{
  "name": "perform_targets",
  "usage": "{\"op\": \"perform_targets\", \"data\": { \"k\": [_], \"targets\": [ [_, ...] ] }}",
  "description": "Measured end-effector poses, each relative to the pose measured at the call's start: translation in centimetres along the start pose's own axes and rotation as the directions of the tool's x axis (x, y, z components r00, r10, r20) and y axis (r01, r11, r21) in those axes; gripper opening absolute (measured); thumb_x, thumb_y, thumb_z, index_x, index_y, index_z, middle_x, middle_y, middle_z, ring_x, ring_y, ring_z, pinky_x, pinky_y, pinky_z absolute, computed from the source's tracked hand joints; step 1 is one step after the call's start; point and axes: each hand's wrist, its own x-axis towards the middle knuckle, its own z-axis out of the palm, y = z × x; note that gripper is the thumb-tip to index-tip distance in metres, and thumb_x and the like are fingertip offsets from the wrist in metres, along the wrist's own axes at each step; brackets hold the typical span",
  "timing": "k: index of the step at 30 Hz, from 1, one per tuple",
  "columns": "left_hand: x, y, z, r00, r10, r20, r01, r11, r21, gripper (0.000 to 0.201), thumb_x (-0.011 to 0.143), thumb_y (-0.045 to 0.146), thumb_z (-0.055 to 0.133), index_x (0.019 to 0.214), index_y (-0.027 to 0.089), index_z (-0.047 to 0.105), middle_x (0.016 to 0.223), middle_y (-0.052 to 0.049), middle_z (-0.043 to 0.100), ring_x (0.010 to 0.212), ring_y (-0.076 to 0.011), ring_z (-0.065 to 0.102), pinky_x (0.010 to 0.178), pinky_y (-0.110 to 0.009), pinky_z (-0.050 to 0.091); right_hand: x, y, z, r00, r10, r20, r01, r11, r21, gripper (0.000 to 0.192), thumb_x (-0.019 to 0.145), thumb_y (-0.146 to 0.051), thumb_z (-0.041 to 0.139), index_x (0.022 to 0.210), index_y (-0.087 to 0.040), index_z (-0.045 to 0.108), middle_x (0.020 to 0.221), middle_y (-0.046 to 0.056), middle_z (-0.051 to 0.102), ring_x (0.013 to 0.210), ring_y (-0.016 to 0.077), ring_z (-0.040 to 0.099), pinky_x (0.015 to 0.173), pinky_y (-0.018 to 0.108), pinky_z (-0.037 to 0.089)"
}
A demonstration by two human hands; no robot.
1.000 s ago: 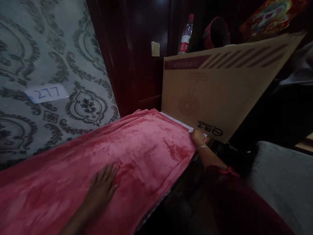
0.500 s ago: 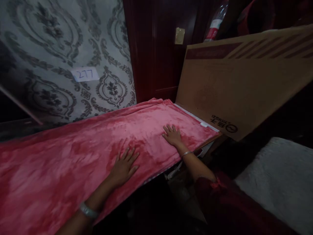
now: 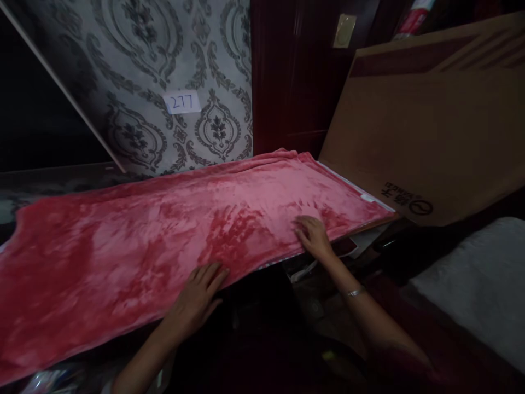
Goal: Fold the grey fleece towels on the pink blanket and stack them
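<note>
Pink fleece blanket (image 3: 172,230) spread along surface, patterned wall at far side. Left hand (image 3: 197,298) flat on near edge, right hand (image 3: 314,238) flat near right end beside cardboard box (image 3: 430,131) — both released, grasping nothing. Smooth with light, even outward strokes — avoid dragging near edge off.

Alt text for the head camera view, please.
Two bare hands press flat on a pink fleece blanket spread along a surface: left hand at its near edge, right hand nearer a leaning cardboard box. Behind, patterned wallpaper bears a label reading 277.
</note>
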Motion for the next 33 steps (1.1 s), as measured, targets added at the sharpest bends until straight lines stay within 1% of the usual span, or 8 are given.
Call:
{"op": "perform_targets", "data": {
  "k": [3, 9, 15, 20, 23, 26, 29, 33],
  "targets": [
    [0.5, 1.0, 0.6, 0.998, -0.058, -0.020, 0.059, 0.998, 0.015, 0.037, 0.099, 0.028, 0.048, 0.132, 0.019, 0.062, 0.129, -0.016, 0.063, 0.119, -0.0300, 0.058, 0.100, -0.047, 0.048, -3.4, -0.9, 0.7, 0.974, -0.169, -0.152, 0.195, 0.964, 0.179, 0.041, 0.097, -0.045, 0.049, 0.120, -0.019, 0.069, 0.127, 0.013, 0.065, 0.124, 0.0272, 0.055, 0.110, 0.047, 0.039],
    [2.4, 1.7, 0.4, 0.992, -0.088, -0.088, 0.089, 0.996, 0.016, 0.034, 0.100, 0.020, 0.039, 0.123, 0.015, 0.064, 0.116, -0.015, 0.068, 0.112, -0.0276, 0.062, 0.098, -0.042, 0.049, -5.3, -1.0, 0.0, 0.959, -0.258, -0.117, 0.275, 0.945, 0.177, 0.041, 0.095, -0.047, 0.055, 0.126, -0.023, 0.068, 0.133, 0.012, 0.062, 0.128, 0.0271, 0.052, 0.114, 0.051, 0.034],
    [4.1, 2.3, -1.2, 0.960, -0.273, 0.063, 0.275, 0.961, -0.025, 0.039, 0.094, 0.015, 0.040, 0.128, 0.017, 0.059, 0.113, -0.012, 0.070, 0.104, -0.0246, 0.066, 0.094, -0.039, 0.051, -4.8, -1.7, -0.1, 0.972, -0.227, -0.059, 0.233, 0.960, 0.152, 0.037, 0.096, -0.041, 0.054, 0.124, -0.025, 0.070, 0.130, 0.010, 0.064, 0.125, 0.0272, 0.054, 0.112, 0.051, 0.035],
    [5.2, 1.8, -1.7, 0.924, -0.376, 0.068, 0.379, 0.925, -0.041, 0.028, 0.093, 0.019, 0.035, 0.102, 0.018, 0.062, 0.095, -0.010, 0.069, 0.087, -0.0233, 0.068, 0.079, -0.035, 0.052, -4.1, -2.1, 0.0, 0.979, -0.184, -0.083, 0.189, 0.981, 0.054, 0.040, 0.091, -0.023, 0.051, 0.128, -0.022, 0.067, 0.125, 0.011, 0.067, 0.119, 0.0259, 0.056, 0.109, 0.048, 0.037],
    [5.1, 0.8, -1.1, 0.936, -0.349, -0.054, 0.343, 0.934, -0.095, 0.026, 0.092, 0.024, 0.033, 0.091, 0.022, 0.059, 0.086, -0.008, 0.068, 0.079, -0.0220, 0.067, 0.072, -0.033, 0.052, -2.9, -0.8, -0.7, 0.994, -0.068, -0.086, 0.061, 0.995, -0.079, 0.052, 0.082, -0.010, 0.050, 0.129, -0.022, 0.067, 0.128, 0.010, 0.066, 0.120, 0.0259, 0.054, 0.108, 0.045, 0.036],
    [4.5, -0.2, 0.2, 0.949, -0.292, -0.115, 0.278, 0.953, -0.123, 0.028, 0.092, 0.030, 0.033, 0.080, 0.025, 0.057, 0.078, -0.007, 0.067, 0.072, -0.0224, 0.065, 0.070, -0.034, 0.053, -1.4, 2.3, -2.1, 0.973, 0.174, -0.152, -0.197, 0.968, -0.154, 0.058, 0.077, -0.006, 0.052, 0.130, -0.022, 0.067, 0.131, 0.009, 0.065, 0.124, 0.0269, 0.051, 0.107, 0.043, 0.034],
    [3.6, -0.9, 2.0, 0.951, -0.287, -0.114, 0.272, 0.954, -0.126, 0.030, 0.093, 0.035, 0.035, 0.085, 0.027, 0.063, 0.087, -0.008, 0.072, 0.082, -0.0259, 0.068, 0.078, -0.040, 0.055, -0.3, 6.2, -4.0, 0.890, 0.366, -0.272, -0.413, 0.900, -0.138, 0.055, 0.080, -0.009, 0.052, 0.131, -0.022, 0.067, 0.135, 0.011, 0.061, 0.127, 0.0320, 0.046, 0.105, 0.047, 0.036],
    [1.9, -1.3, 3.9, 0.945, -0.296, -0.137, 0.279, 0.951, -0.134, 0.042, 0.086, 0.040, 0.048, 0.124, 0.036, 0.065, 0.117, -0.004, 0.072, 0.113, -0.0313, 0.065, 0.101, -0.052, 0.051, 0.3, 10.8, -5.9, 0.760, 0.512, -0.401, -0.571, 0.820, -0.035, 0.045, 0.086, -0.015, 0.047, 0.123, -0.021, 0.073, 0.138, 0.017, 0.056, 0.122, 0.0386, 0.049, 0.096, 0.052, 0.042]
  ]
}}
